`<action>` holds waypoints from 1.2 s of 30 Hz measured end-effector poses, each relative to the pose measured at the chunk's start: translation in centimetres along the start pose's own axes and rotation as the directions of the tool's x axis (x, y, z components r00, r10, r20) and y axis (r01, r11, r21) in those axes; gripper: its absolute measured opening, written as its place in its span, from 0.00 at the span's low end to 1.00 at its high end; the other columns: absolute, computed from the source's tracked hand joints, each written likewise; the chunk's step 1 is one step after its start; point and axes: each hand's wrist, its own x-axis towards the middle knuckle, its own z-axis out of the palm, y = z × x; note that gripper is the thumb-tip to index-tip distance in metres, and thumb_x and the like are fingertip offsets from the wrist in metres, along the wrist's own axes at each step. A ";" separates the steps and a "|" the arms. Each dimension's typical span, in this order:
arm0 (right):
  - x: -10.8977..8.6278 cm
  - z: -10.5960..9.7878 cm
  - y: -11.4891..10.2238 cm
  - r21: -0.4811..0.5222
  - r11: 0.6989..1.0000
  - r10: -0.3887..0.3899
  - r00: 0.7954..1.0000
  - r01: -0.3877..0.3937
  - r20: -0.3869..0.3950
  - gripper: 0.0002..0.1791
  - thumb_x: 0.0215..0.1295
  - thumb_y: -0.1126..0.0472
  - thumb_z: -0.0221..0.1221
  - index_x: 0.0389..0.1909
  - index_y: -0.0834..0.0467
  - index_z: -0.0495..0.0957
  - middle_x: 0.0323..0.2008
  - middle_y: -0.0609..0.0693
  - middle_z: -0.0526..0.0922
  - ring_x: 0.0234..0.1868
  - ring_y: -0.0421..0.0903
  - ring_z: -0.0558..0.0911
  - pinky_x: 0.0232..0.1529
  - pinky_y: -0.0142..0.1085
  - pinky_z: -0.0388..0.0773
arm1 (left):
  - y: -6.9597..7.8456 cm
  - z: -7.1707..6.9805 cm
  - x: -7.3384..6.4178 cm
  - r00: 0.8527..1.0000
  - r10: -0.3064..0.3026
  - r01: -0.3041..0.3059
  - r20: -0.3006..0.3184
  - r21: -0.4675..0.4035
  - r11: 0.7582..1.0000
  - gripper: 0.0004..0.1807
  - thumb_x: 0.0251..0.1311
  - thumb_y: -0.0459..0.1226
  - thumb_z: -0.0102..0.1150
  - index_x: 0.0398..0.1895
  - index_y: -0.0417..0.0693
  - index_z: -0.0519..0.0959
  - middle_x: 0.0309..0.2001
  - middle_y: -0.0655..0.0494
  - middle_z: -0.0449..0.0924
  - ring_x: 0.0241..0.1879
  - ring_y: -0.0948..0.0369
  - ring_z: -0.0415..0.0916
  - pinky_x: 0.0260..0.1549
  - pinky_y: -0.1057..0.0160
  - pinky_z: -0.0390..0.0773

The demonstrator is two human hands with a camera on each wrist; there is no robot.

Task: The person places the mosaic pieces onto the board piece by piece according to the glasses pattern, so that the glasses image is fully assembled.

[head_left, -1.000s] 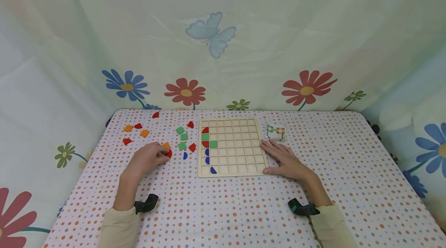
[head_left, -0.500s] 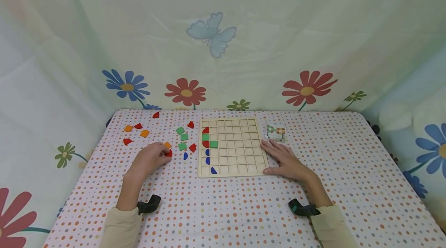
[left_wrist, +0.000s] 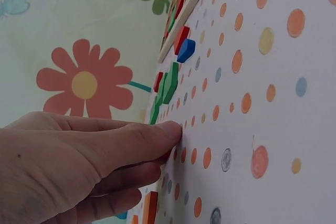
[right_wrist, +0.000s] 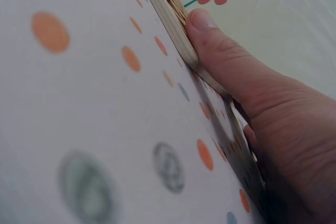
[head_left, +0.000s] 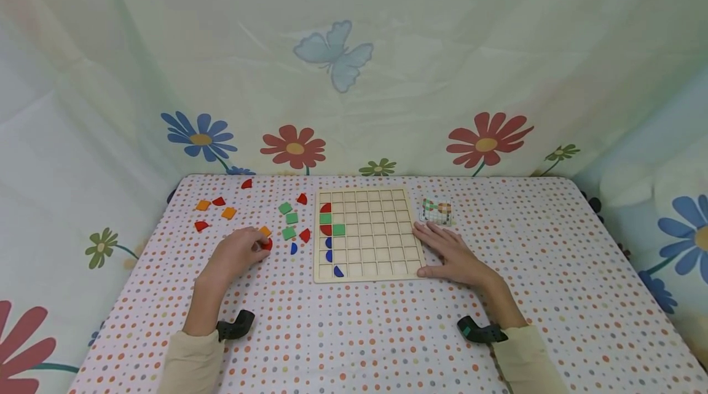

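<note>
My left hand (head_left: 238, 251) is low over the cloth left of the board, its thumb and fingers pinching a red rounded tile (head_left: 268, 244). Most of that tile is hidden behind the thumb in the left wrist view. An orange square tile (head_left: 265, 232) lies right by these fingers. The wooden grid board (head_left: 376, 234) carries red, green and blue tiles in its left columns; a blue half-round tile (head_left: 338, 271) sits askew near its bottom left corner. My right hand (head_left: 453, 257) rests with fairly straight fingers along the board's right edge, the thumb on its near corner (right_wrist: 197, 59).
Green square tiles (head_left: 291, 218), a blue half-round tile (head_left: 294, 249) and red wedges (head_left: 305, 235) lie between left hand and board. Farther left are orange squares (head_left: 228, 213) and more red wedges (head_left: 201, 225). A printed pattern card (head_left: 437, 212) lies beyond the right hand.
My left hand has shifted slightly right and its fingers have drawn in on the red tile. The right hand and the board have stayed put.
</note>
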 end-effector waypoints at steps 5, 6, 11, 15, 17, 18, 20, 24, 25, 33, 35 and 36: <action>-0.3 -0.1 0.0 0.005 1.000 0.008 1.000 -0.008 0.001 0.51 0.54 0.41 0.67 0.75 0.51 0.55 0.76 0.54 0.54 0.77 0.62 0.48 0.71 0.61 0.41 | 0.5 -0.1 0.1 0.999 0.037 -0.038 -0.027 -0.043 0.998 0.11 0.55 0.38 0.69 0.41 0.45 0.85 0.34 0.55 0.82 0.31 0.62 0.73 0.33 0.62 0.76; -0.3 -0.1 0.0 0.004 1.000 0.014 1.000 -0.014 0.001 0.51 0.53 0.41 0.67 0.75 0.51 0.55 0.76 0.54 0.53 0.77 0.62 0.48 0.71 0.61 0.41 | 0.8 -0.1 0.2 0.998 0.049 -0.052 -0.043 -0.063 0.997 0.11 0.55 0.38 0.69 0.40 0.45 0.85 0.34 0.55 0.82 0.31 0.61 0.74 0.33 0.63 0.75; -0.3 -0.1 0.2 -0.006 1.000 0.027 1.000 -0.027 0.002 0.51 0.53 0.40 0.66 0.75 0.49 0.55 0.77 0.53 0.53 0.77 0.61 0.48 0.71 0.61 0.41 | 4.2 1.0 1.4 0.985 0.103 -0.121 -0.139 -0.131 0.984 0.09 0.57 0.41 0.68 0.40 0.50 0.85 0.38 0.57 0.84 0.36 0.62 0.77 0.36 0.64 0.77; -0.2 -0.1 0.1 0.006 1.000 0.021 1.000 -0.021 0.008 0.51 0.54 0.41 0.66 0.75 0.50 0.54 0.77 0.53 0.53 0.77 0.61 0.48 0.71 0.61 0.41 | 8.0 2.1 2.7 0.980 0.116 -0.143 -0.159 -0.173 0.974 0.08 0.58 0.41 0.67 0.40 0.51 0.85 0.39 0.57 0.84 0.38 0.61 0.77 0.38 0.63 0.79; -0.1 -0.1 -0.1 0.011 1.000 0.022 1.000 -0.022 0.007 0.51 0.54 0.41 0.67 0.75 0.51 0.54 0.77 0.53 0.53 0.77 0.61 0.48 0.71 0.62 0.41 | 9.6 2.7 3.5 0.978 0.143 -0.170 -0.152 -0.186 0.968 0.07 0.58 0.40 0.67 0.39 0.51 0.86 0.40 0.57 0.84 0.38 0.61 0.77 0.38 0.63 0.79; -0.1 -0.1 -0.1 0.011 1.000 0.023 1.000 -0.024 0.008 0.51 0.54 0.41 0.67 0.75 0.51 0.54 0.77 0.53 0.53 0.77 0.61 0.48 0.70 0.62 0.41 | 10.3 2.9 3.9 0.977 0.158 -0.184 -0.140 -0.190 0.964 0.07 0.58 0.40 0.66 0.39 0.50 0.86 0.40 0.56 0.84 0.37 0.61 0.76 0.37 0.63 0.78; 0.0 -0.1 -0.3 0.016 1.000 0.022 1.000 -0.022 0.009 0.51 0.54 0.41 0.67 0.75 0.51 0.55 0.77 0.54 0.53 0.77 0.61 0.48 0.70 0.62 0.41 | 11.2 3.4 4.7 0.976 0.184 -0.204 -0.117 -0.194 0.959 0.07 0.58 0.39 0.66 0.39 0.50 0.86 0.40 0.56 0.84 0.36 0.62 0.76 0.36 0.64 0.77; 0.0 -0.1 -0.5 0.016 1.000 0.013 1.000 -0.014 0.014 0.51 0.54 0.41 0.67 0.75 0.51 0.55 0.76 0.54 0.54 0.77 0.62 0.48 0.70 0.62 0.41 | 12.0 4.4 5.7 0.971 0.219 -0.233 -0.097 -0.182 0.955 0.08 0.58 0.38 0.66 0.40 0.49 0.86 0.43 0.56 0.85 0.39 0.61 0.79 0.39 0.62 0.79; 0.0 -0.1 -0.5 0.014 1.000 0.013 1.000 -0.013 0.013 0.51 0.54 0.41 0.67 0.75 0.51 0.55 0.76 0.54 0.54 0.77 0.62 0.48 0.70 0.62 0.41 | 12.1 4.6 5.9 0.969 0.227 -0.241 -0.096 -0.173 0.955 0.08 0.58 0.38 0.66 0.41 0.49 0.86 0.43 0.56 0.85 0.40 0.61 0.79 0.40 0.62 0.79; 0.0 -0.3 -0.4 0.011 1.000 0.001 1.000 -0.001 0.004 0.50 0.53 0.42 0.67 0.75 0.52 0.56 0.76 0.54 0.54 0.77 0.62 0.49 0.70 0.62 0.42 | 12.5 5.6 6.8 0.957 0.265 -0.278 -0.122 -0.108 0.954 0.08 0.59 0.38 0.66 0.40 0.48 0.86 0.42 0.55 0.85 0.44 0.59 0.81 0.41 0.61 0.81; 0.0 -0.2 -0.4 0.008 1.000 0.009 1.000 -0.009 0.006 0.51 0.53 0.41 0.67 0.75 0.51 0.56 0.76 0.54 0.54 0.77 0.62 0.49 0.70 0.62 0.42 | 12.4 5.7 6.9 0.956 0.266 -0.279 -0.125 -0.100 0.955 0.08 0.58 0.38 0.66 0.40 0.47 0.86 0.43 0.55 0.85 0.45 0.58 0.80 0.42 0.61 0.81; 0.0 -0.2 -0.4 0.006 1.000 0.013 1.000 -0.013 0.007 0.51 0.53 0.41 0.67 0.75 0.51 0.55 0.76 0.54 0.54 0.77 0.62 0.49 0.70 0.62 0.42 | 12.4 5.7 6.9 0.956 0.265 -0.277 -0.125 -0.097 0.956 0.08 0.58 0.38 0.66 0.40 0.47 0.86 0.43 0.54 0.85 0.46 0.57 0.80 0.42 0.60 0.82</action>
